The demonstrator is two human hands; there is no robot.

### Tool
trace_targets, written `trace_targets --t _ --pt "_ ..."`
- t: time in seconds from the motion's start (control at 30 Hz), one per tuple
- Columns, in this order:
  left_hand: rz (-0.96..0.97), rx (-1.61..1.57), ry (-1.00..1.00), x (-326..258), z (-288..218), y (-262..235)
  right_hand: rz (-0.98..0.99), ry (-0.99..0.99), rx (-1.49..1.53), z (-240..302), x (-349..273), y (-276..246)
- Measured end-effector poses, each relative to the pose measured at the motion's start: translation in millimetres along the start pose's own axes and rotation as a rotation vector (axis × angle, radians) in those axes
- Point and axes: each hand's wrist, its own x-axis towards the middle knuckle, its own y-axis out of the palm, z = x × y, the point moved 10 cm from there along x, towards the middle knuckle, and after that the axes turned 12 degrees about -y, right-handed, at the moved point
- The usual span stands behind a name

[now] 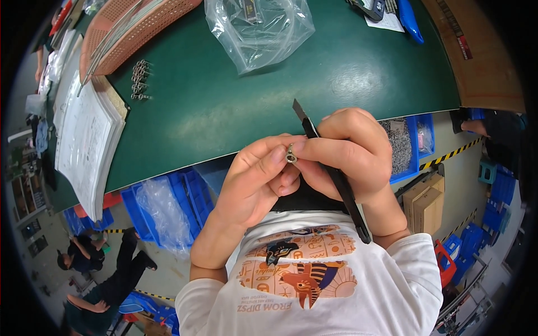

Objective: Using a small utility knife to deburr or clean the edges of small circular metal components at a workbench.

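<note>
Close in front of my body, at the bench's near edge, my two hands meet at the fingertips. A small shiny metal part with a ring-shaped end [291, 156] is pinched by my left hand [246, 179] between thumb and fingers. My right hand [356, 148] touches the same part with its thumb and forefinger tips. It also holds a black utility knife [341, 187], whose bare blade points up and away from me. Farther left on the green bench [224, 112] lies a small cluster of similar-looking metal parts [139, 81].
A pink perforated basket [126, 47] with thin rods and a stack of papers [87, 134] are at left. A clear plastic bag [260, 42] lies at the far middle, a blue-handled tool [410, 21] far right. Blue bins [412, 168] stand below the bench edge. Other people are lower left and right.
</note>
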Motion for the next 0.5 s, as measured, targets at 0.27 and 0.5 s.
trace_targets --t 0.27,0.5 --pt "-0.028 0.009 0.032 -3.1 -3.7 -1.8 0.028 0.081 0.024 -4.7 1.2 0.1" --pt "-0.073 0.149 0.223 -8.0 -22.1 -0.4 -0.031 0.069 0.027 -11.7 -3.3 3.1"
